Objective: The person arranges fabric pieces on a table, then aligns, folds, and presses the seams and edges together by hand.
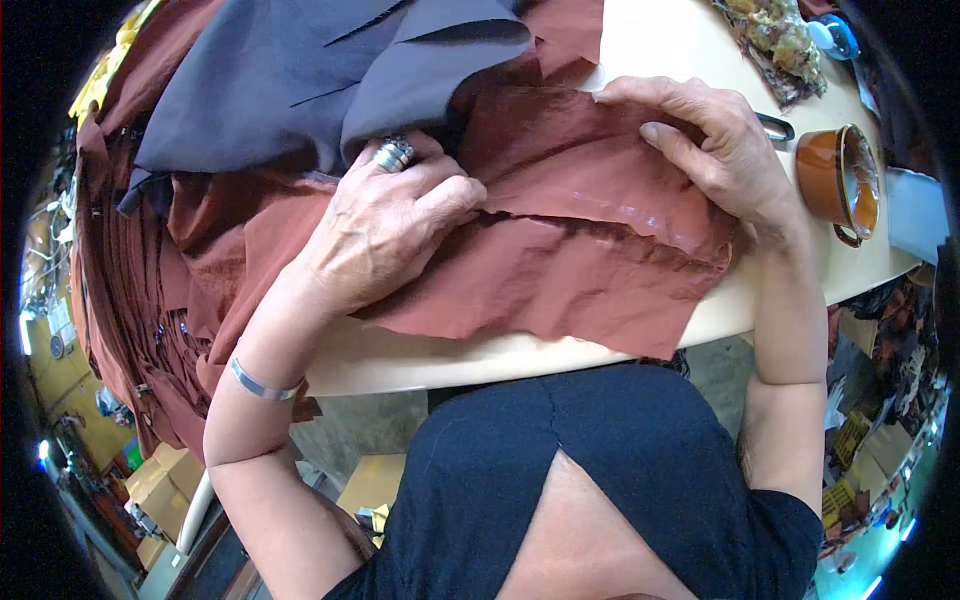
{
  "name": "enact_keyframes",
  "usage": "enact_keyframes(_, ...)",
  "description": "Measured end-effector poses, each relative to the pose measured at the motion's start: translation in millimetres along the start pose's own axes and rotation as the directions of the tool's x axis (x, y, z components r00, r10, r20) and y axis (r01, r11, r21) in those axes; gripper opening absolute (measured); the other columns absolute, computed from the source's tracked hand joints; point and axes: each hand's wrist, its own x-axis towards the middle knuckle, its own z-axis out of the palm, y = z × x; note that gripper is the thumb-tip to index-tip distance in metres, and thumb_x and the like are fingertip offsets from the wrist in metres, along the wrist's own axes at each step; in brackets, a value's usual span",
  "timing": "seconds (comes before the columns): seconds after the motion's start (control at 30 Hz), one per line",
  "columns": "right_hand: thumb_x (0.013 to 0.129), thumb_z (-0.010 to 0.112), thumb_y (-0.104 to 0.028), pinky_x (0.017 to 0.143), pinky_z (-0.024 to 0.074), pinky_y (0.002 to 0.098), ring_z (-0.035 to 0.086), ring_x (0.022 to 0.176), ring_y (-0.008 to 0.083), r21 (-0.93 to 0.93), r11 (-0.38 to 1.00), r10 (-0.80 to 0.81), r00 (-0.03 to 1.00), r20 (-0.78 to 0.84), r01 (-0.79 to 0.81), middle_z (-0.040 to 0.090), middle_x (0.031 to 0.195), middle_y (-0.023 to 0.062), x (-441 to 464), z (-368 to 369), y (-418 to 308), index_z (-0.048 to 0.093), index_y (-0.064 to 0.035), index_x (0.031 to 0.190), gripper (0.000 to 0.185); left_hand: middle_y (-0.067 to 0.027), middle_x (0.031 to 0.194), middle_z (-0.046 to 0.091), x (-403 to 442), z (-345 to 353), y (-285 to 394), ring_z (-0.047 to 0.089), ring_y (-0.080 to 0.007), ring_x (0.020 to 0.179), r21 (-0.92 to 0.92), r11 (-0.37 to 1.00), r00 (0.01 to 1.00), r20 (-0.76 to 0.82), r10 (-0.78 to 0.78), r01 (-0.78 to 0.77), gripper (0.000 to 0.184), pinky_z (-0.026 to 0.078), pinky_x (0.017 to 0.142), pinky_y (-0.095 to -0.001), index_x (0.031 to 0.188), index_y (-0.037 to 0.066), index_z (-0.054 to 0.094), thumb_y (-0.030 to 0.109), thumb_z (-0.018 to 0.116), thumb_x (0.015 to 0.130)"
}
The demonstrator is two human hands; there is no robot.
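Observation:
A reddish-brown cloth (560,290) is spread on the pale table, with a loose flap folded over and a dark slit-like gap across its middle. My left hand (385,220), with a ring and a bracelet, is closed on this cloth, its thumb and fingertips at the left end of the gap. My right hand (710,150) rests at the cloth's upper right, thumb and forefinger apart on the flap; its other fingers are partly hidden. Dark grey fabric (260,90) lies just beyond my left hand.
More reddish-brown cloth (240,225) hangs in folds over the left side. On the right of the table (660,50) stand a brown glazed mug (825,178) and a dark metal handle (775,127). A crumpled, fibrous bundle (770,50) lies at the far right. Cardboard boxes (165,490) sit below left.

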Motion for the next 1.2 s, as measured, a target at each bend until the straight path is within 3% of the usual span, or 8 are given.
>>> enact_keyframes(0.13,0.075,0.055,0.006,0.087,0.0448,0.0312,0.059,0.089,0.0209,0.021,0.975,0.218,0.966,0.14,-0.223,0.059,0.118,0.0091,-1,-5,-8,0.054,-0.0085,0.121,0.048,-0.0036,0.094,0.058,0,4,4,0.053,-0.0223,0.093,0.033,0.998,0.998,-0.047,0.049,-0.048,0.011,0.042,0.078,-0.0352,0.086,0.012,0.056,0.017,0.053,0.076)
enact_keyframes(0.33,0.074,0.057,0.009,0.088,0.0432,0.0343,0.056,0.086,0.0202,-0.018,1.0,0.0,0.991,-0.137,-0.003,0.055,0.121,0.0078,9,35,-15,0.042,-0.0129,0.133,0.065,-0.0066,0.099,0.057,-1,9,10,0.052,-0.0225,0.085,0.135,0.971,0.98,0.007,0.197,-0.196,0.013,0.042,0.071,-0.0342,0.085,0.011,0.052,0.017,0.053,0.073)
enact_keyframes(0.47,0.075,0.056,0.01,0.07,0.0441,0.0246,0.05,0.068,0.0139,0.06,0.986,0.164,0.98,-0.111,-0.158,0.053,0.083,0.008,7,26,-11,0.042,-0.0153,0.134,0.065,-0.0052,0.097,0.056,-1,9,7,0.052,-0.021,0.086,0.178,0.963,0.979,0.025,0.2,-0.201,0.011,0.042,0.072,-0.0323,0.084,0.013,0.052,0.017,0.053,0.074)
enact_keyframes(0.5,0.075,0.054,0.011,0.061,0.0398,0.021,0.043,0.061,0.0112,0.067,0.985,0.165,0.975,-0.152,-0.157,0.043,0.07,0.0048,5,23,-9,0.044,-0.016,0.132,0.064,-0.0037,0.094,0.055,-1,8,7,0.051,-0.0203,0.086,0.172,0.967,0.982,0.028,0.187,-0.189,0.013,0.042,0.072,-0.032,0.087,0.013,0.053,0.018,0.052,0.076)
enact_keyframes(0.73,0.074,0.053,0.013,0.059,0.0383,0.0218,0.04,0.058,0.011,0.05,0.978,0.208,0.974,-0.095,-0.204,0.039,0.069,0.0026,1,15,-11,0.048,-0.015,0.129,0.062,-0.0025,0.098,0.056,1,3,3,0.049,-0.0199,0.087,0.215,0.946,0.962,0.183,0.204,-0.242,0.023,0.041,0.072,-0.0334,0.1,0.014,0.052,0.019,0.045,0.078)
enact_keyframes(0.93,0.074,0.053,0.013,0.067,0.0442,0.024,0.047,0.064,0.0132,0.012,0.998,0.056,0.988,-0.144,-0.055,0.051,0.076,0.0053,3,19,-9,0.048,-0.0141,0.128,0.061,-0.0004,0.093,0.055,1,0,0,0.049,-0.0183,0.085,0.263,0.922,0.953,0.184,0.241,-0.284,0.026,0.04,0.07,-0.0322,0.102,0.016,0.05,0.021,0.045,0.077)
enact_keyframes(1.03,0.074,0.052,0.013,0.069,0.0463,0.0259,0.051,0.068,0.0139,0.022,0.985,0.17,0.984,-0.059,-0.169,0.059,0.088,0.0062,1,14,-11,0.049,-0.0133,0.128,0.06,0.0012,0.089,0.054,2,-1,0,0.049,-0.0162,0.083,0.281,0.913,0.953,0.154,0.26,-0.295,0.024,0.04,0.069,-0.0306,0.101,0.016,0.049,0.022,0.047,0.078)
enact_keyframes(1.2,0.074,0.052,0.013,0.071,0.047,0.0272,0.052,0.069,0.0144,-0.019,0.994,0.105,0.991,-0.088,-0.107,0.062,0.103,0.0048,2,16,-12,0.05,-0.0124,0.127,0.059,0.0036,0.082,0.054,2,-2,0,0.051,-0.0117,0.081,0.315,0.893,0.947,0.111,0.302,-0.322,0.017,0.039,0.069,-0.0272,0.098,0.017,0.049,0.021,0.048,0.081)
